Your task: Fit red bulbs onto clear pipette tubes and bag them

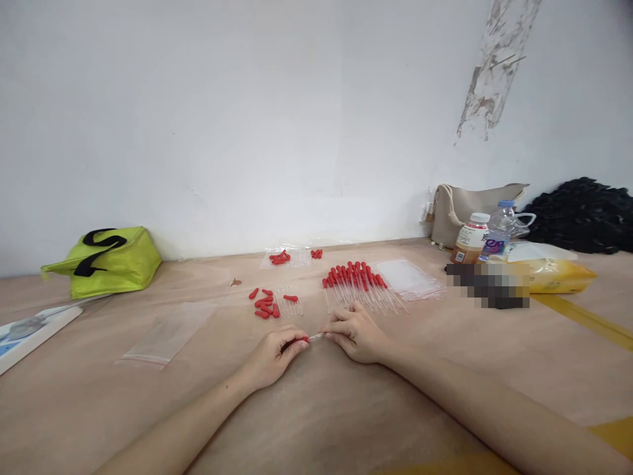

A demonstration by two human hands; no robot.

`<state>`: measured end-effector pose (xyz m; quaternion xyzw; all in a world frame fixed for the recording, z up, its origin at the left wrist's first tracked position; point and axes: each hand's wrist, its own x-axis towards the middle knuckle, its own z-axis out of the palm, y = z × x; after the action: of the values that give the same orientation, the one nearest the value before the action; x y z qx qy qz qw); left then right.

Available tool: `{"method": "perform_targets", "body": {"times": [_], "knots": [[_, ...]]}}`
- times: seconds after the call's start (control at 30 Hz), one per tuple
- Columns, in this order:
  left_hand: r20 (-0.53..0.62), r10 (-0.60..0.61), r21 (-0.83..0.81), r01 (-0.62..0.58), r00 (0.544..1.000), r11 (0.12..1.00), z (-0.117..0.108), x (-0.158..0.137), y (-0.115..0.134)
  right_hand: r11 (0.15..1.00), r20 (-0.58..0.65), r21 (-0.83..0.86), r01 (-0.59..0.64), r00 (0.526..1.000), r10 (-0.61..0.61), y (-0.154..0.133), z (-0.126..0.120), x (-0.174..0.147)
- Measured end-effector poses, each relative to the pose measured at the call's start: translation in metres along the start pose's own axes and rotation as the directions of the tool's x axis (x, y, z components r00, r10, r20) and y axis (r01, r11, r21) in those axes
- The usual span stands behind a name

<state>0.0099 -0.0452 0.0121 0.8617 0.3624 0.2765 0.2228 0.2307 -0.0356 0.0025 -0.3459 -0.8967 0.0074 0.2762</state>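
pinches red bulb (305, 340) in left hand (277, 356), grips clear tube (316, 336) in narrowed fingers of right hand (360, 335), holds both end to end (can't tell how deep) over brown table covering (316, 409); shows loose bulbs (264, 304) and bare tubes (295, 307) just beyond left hand, fanned red-topped droppers (356, 278) beyond right, flat plastic bag (171, 333) off left.

Held at near centre: a small red bulb (305, 339), mostly hidden, and a thin clear tube (316, 336) running right and slightly far from it. Just beyond, to the left: loose red bulbs (266, 308) clustered beside clear tubes (297, 307). To the right: assembled droppers (364, 279) fanned flat, red ends far, clear stems near.
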Motion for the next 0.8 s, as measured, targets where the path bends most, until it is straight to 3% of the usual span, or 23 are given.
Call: {"method": "perform_targets", "body": {"times": [0.23, 0.57, 0.8], "knots": [[-0.034, 0.026, 0.137, -0.021, 0.999, 0.990, 0.001, -0.002, -0.003, 0.993, -0.027, -0.122, 0.011, 1.000, -0.015, -0.005, 0.007, 0.000], [0.018, 0.146, 0.183, -0.146, 0.989, 0.972, 0.000, -0.004, -0.003, 1.000, 0.017, -0.003, -0.006, 1.000, 0.006, -0.019, 0.010, 0.001], [0.061, 0.214, 0.210, -0.222, 0.975, 0.952, -0.003, 0.000, -0.004, 1.000, 0.012, -0.021, -0.012, 1.000, 0.013, -0.021, 0.010, 0.002]]}}
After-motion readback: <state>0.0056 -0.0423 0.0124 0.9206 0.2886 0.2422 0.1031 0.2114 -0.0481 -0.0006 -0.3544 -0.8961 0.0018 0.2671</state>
